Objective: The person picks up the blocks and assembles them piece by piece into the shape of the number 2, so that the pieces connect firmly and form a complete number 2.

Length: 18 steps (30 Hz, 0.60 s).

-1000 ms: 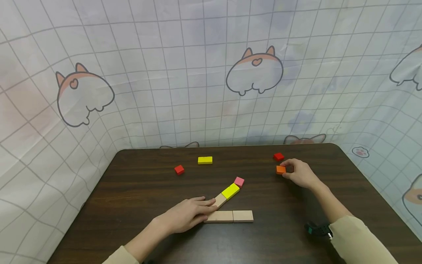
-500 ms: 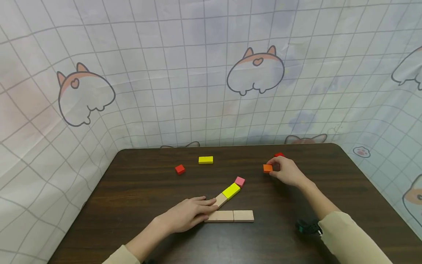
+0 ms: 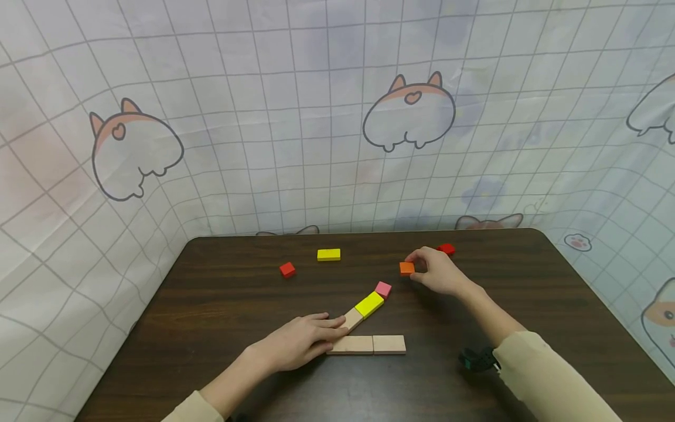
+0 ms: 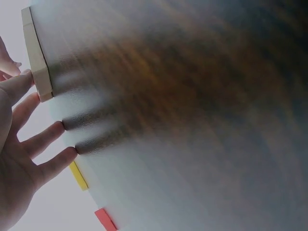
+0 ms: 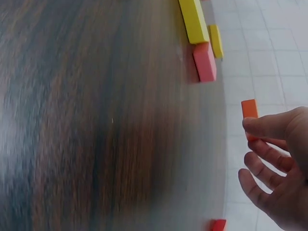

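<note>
Between thumb and fingertips my right hand (image 3: 439, 272) pinches a small orange block (image 3: 406, 269), raised off the table in the right wrist view. My left hand (image 3: 297, 344) lies with outstretched fingers over the left ends of two wooden rows, touching a plain block (image 3: 352, 319) there. That slanting row goes on with a yellow block (image 3: 370, 305) and ends in a pink block (image 3: 383, 289). Below it runs a straight row of plain wooden blocks (image 3: 389, 344), its left end partly covered by the hand. The orange block is up and right of the pink one.
A red block (image 3: 287, 269) and a yellow block (image 3: 329, 255) lie loose at the back left of the dark table (image 3: 211, 316). Another red block (image 3: 446, 249) sits behind my right hand. A patterned cloth (image 3: 327, 117) hangs around the table's back and sides.
My right hand has carried the orange block leftward, from near the back-right red block toward the pink block. The left hand has stayed in place.
</note>
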{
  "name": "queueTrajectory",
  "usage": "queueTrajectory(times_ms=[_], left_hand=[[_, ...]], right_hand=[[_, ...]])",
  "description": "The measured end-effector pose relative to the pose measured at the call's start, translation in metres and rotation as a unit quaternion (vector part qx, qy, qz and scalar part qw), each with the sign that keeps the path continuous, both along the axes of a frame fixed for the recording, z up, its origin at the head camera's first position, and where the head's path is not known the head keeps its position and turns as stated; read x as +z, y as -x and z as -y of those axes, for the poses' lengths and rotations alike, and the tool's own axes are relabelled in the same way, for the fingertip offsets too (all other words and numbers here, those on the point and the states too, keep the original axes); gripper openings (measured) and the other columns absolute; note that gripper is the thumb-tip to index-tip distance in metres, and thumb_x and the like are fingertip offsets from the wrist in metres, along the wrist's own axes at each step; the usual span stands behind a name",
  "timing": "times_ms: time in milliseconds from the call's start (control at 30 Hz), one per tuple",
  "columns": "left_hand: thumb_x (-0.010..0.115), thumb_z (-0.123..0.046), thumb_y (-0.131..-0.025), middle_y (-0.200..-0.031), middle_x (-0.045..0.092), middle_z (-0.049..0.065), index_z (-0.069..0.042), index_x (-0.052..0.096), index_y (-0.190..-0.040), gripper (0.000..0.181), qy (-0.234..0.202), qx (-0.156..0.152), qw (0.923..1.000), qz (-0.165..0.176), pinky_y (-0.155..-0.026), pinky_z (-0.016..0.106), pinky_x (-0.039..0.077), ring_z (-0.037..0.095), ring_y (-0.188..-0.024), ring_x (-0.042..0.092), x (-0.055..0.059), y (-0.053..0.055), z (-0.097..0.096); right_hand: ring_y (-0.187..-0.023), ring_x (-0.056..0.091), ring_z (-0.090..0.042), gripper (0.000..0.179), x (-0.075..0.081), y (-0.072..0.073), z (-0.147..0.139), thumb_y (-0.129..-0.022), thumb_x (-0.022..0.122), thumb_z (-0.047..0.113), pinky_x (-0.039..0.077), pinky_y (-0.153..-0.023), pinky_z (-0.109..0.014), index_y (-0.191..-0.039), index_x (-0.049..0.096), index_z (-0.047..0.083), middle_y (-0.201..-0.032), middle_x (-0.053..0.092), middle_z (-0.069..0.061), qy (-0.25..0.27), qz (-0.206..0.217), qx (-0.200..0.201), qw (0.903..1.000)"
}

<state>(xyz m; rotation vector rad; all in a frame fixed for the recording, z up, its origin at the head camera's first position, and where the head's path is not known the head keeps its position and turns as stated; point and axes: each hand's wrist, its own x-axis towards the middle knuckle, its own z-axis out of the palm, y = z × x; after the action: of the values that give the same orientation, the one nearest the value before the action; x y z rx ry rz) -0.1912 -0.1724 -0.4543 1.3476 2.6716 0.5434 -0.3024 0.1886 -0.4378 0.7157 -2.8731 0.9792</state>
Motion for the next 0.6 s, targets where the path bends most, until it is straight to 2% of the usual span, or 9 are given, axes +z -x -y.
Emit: queueTrajectory(times_ms=[233,433,600], left_hand=[[0.063,-0.014,-0.104,-0.154,0.048,0.007,-0.012,0.059,-0.147,0.044,0.004,0.002,1.0,0.0,-0.11,0.05,0.043,0.039,-0.137,0.049,0.001,-0.001,0.0],[0.064,-0.014,-0.103,-0.154,0.049,0.008,-0.01,0.059,-0.147,0.044,0.0,-0.002,1.0,0.002,-0.11,0.049,0.043,0.04,-0.136,0.05,0.002,-0.001,0.0],[0.064,-0.014,-0.103,-0.154,0.049,0.008,-0.011,0.058,-0.147,0.044,0.004,0.0,1.0,0.007,-0.11,0.049,0.044,0.04,-0.136,0.05,0.005,-0.001,-0.001]], right_hand=[[-0.097,0.062,-0.031,0.031,-0.004,0.001,0.014,-0.089,0.078,0.001,0.054,-0.089,-0.052,-0.118,0.069,-0.001,-0.115,0.066,-0.014,0.003,0.004,0.02,0.9998],[-0.092,0.059,-0.027,0.03,-0.008,0.005,0.024,-0.088,0.079,0.001,0.053,-0.084,-0.045,-0.117,0.07,0.0,-0.112,0.066,-0.011,0.003,-0.002,0.032,0.9995],[-0.089,0.058,-0.029,0.03,-0.012,0.008,0.031,-0.088,0.08,0.001,0.05,-0.079,-0.041,-0.116,0.07,0.0,-0.111,0.066,-0.011,0.002,-0.004,0.039,0.9992]])
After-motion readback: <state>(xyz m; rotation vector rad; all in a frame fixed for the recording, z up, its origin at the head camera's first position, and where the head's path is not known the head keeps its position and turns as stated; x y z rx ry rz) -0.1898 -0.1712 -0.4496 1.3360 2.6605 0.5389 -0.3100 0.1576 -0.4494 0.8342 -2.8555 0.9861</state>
